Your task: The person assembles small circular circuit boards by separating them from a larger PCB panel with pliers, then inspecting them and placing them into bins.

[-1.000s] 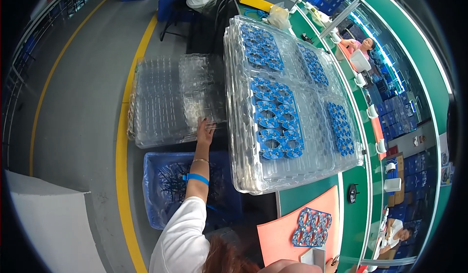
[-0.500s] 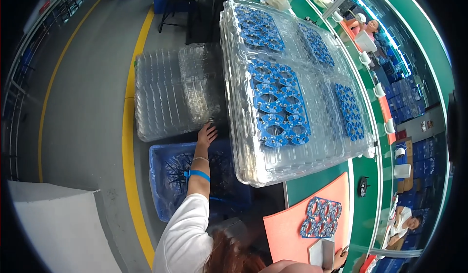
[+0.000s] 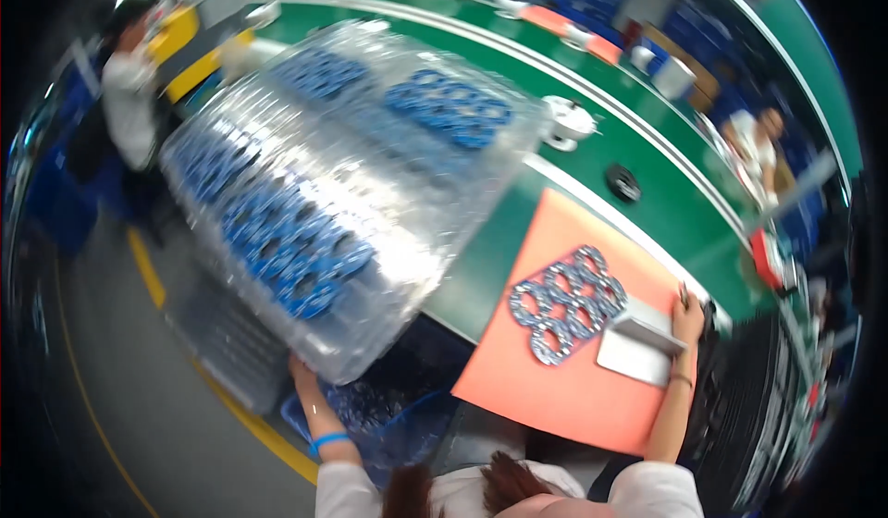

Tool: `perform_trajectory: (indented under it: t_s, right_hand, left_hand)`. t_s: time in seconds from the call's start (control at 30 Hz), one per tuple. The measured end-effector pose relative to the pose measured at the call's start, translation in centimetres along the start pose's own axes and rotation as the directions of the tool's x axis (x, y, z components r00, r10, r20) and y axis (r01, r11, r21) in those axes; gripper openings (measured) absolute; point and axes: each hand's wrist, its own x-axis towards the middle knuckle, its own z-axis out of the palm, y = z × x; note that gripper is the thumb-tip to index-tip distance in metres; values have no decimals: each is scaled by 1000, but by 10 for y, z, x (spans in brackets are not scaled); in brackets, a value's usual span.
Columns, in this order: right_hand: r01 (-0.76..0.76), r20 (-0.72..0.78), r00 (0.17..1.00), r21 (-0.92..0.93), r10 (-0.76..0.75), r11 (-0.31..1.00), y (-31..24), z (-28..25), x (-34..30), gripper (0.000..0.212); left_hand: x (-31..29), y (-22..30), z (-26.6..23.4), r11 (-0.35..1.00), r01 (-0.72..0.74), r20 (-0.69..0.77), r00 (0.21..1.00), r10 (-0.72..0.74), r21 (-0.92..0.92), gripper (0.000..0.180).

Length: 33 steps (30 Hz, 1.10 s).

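Note:
My left hand [image 3: 302, 368], with a blue wristband on its arm, is at the near corner of the clear plastic tray stack [image 3: 356, 347]. The tray hides its fingers, and the picture is smeared there. Blue circuit board panels [image 3: 291, 250] lie in the top tray's compartments. On the right, my right hand [image 3: 687, 322] is at the far edge of the orange mat [image 3: 499, 370], its fingers closed round something small and dark. Beside it stands an L-shaped light metal plate [image 3: 638, 356]. One circuit board panel [image 3: 564, 301] with ring-shaped boards lies on the mat, touching neither hand.
Below the trays is a blue bin [image 3: 388, 430] with dark scraps. Clear empty trays [image 3: 227, 347] stand low on the left. A black reel [image 3: 622, 182] and a white round device [image 3: 567, 122] are on the green bench. Other people sit at left and far right.
The view has swung to the right, bringing the mat and my right hand fully in. My left hand, earlier spread by the empty trays, is now partly hidden at the filled tray's corner.

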Motion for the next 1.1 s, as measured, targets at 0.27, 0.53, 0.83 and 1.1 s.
perform_trajectory:
  t_s: [0.27, 0.53, 0.83, 1.1]
  right_hand:
    - [-41, -107, 994, -53, 35, 998, 45, -52, 16, 20]
    - [-183, 5, 982, -216, 188, 959, 87, -115, 1, 30]
    - [-216, 286, 933, -36, 218, 976, 144, -154, -7, 68]
    - [-260, 359, 874, -219, 326, 940, 139, -160, 0, 72]
  left_hand:
    - [130, -156, 216, 888, 175, -905, 82, 417, 425, 36]
    - [234, -306, 443, 434, 468, -494, 7, 869, 770, 23]
    - [414, -415, 542, -275, 293, -51, 764, 643, 916, 20]
    - [515, -524, 496, -655, -67, -34, 990, -141, 752, 23]
